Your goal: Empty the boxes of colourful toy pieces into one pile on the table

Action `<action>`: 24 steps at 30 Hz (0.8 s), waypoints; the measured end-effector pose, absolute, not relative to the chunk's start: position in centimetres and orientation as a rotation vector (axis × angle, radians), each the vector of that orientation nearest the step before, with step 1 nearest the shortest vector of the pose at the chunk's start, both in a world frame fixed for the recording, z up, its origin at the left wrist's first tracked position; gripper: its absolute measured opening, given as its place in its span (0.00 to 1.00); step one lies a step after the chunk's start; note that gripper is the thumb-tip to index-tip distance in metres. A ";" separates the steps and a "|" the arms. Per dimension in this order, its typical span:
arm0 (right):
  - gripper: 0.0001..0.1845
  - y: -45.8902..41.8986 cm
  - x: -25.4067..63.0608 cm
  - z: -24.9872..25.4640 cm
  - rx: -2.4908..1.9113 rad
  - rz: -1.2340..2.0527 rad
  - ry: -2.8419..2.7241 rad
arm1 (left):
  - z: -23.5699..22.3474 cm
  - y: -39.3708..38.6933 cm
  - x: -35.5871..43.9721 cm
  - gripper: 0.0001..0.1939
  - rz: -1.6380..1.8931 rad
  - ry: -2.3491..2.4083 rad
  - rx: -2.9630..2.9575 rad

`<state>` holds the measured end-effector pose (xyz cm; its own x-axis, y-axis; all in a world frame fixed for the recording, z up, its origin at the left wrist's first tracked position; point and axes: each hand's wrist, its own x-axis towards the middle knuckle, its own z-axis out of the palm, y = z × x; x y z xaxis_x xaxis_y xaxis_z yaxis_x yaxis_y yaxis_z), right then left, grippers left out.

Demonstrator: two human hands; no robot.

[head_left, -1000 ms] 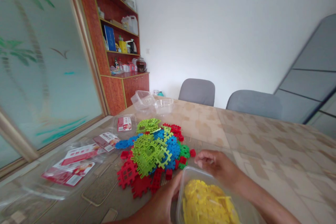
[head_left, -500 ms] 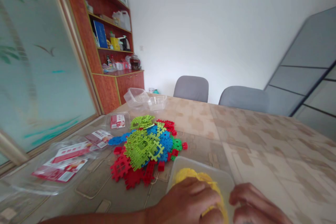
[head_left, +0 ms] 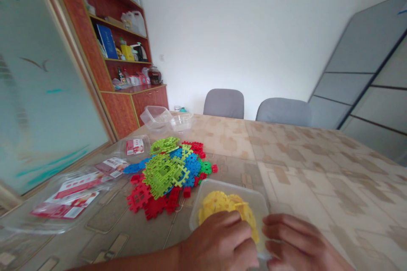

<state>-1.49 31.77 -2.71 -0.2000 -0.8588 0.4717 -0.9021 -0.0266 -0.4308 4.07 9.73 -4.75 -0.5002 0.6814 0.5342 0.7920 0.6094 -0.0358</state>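
Note:
A clear plastic container (head_left: 227, 184) on the near part of the table holds several flat yellow plastic building pieces (head_left: 219, 203). My left hand (head_left: 222, 237) reaches over its near side with bent fingers, resting on the yellow pieces. Its fingertips are hidden, so whatever they pinch is out of sight. Curled over the container's right wall are the fingers of my right hand (head_left: 299, 241). Just left of the container lies a heap of interlocking pieces: green ones (head_left: 163, 173) on top, blue ones (head_left: 192, 169) in the middle, and red ones (head_left: 155, 206) around the lower edge.
Transparent lids with red-and-white labels (head_left: 79, 184) lie along the table's left side. Two clear tubs (head_left: 156, 118) stand farther back, behind the heap. Two grey chairs (head_left: 223, 103) are at the far edge of the patterned table (head_left: 305, 182). A wooden shelf unit (head_left: 117, 108) stands back left.
The view has shifted, so the scene sits farther left and more of the container shows. Both hands remain at the container, my right hand now lying further over its right wall.

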 end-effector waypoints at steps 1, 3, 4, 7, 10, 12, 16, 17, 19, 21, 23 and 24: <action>0.33 31.8 -1.5 -2.8 1.938 1.050 -2.143 | -4.8 9.8 4.1 0.13 -0.286 -2.313 -1.157; 0.32 31.9 -1.5 -3.0 1.928 1.071 -2.136 | -4.7 10.0 4.2 0.13 -0.253 -2.276 -1.131; 0.32 31.9 -1.4 -3.0 1.930 1.077 -2.135 | -4.6 10.0 4.2 0.13 -0.236 -2.259 -1.124; 0.31 31.9 -1.4 -2.9 1.947 1.085 -2.128 | -4.5 10.0 4.3 0.12 -0.249 -2.240 -1.133; 0.29 31.9 -1.4 -2.5 1.933 1.104 -2.081 | -4.6 9.9 4.3 0.12 -0.314 -2.276 -1.129; 0.29 32.2 -1.6 -2.5 1.935 1.067 -2.093 | -4.8 9.8 4.3 0.12 -0.334 -2.308 -1.103; 0.31 33.2 -2.0 -3.3 1.985 0.883 -2.186 | -4.7 9.6 4.2 0.10 -0.352 -2.365 -1.076; 0.31 33.4 -2.0 -3.7 1.980 0.863 -2.205 | -4.6 9.6 4.1 0.10 -0.351 -2.381 -1.065; 0.30 33.6 -2.1 -4.3 1.957 0.879 -2.219 | -4.3 9.6 4.1 0.10 -0.316 -2.419 -1.039; 0.29 33.6 -2.1 -4.9 1.937 0.932 -2.225 | -3.8 9.7 4.1 0.09 -0.241 -2.447 -1.037; 0.26 33.5 -2.2 -5.1 1.920 0.965 -2.220 | -3.3 9.8 4.0 0.08 -0.158 -2.458 -1.074; 0.25 33.4 -2.2 -5.1 1.917 0.968 -2.216 | -3.1 9.8 3.9 0.07 -0.124 -2.462 -1.104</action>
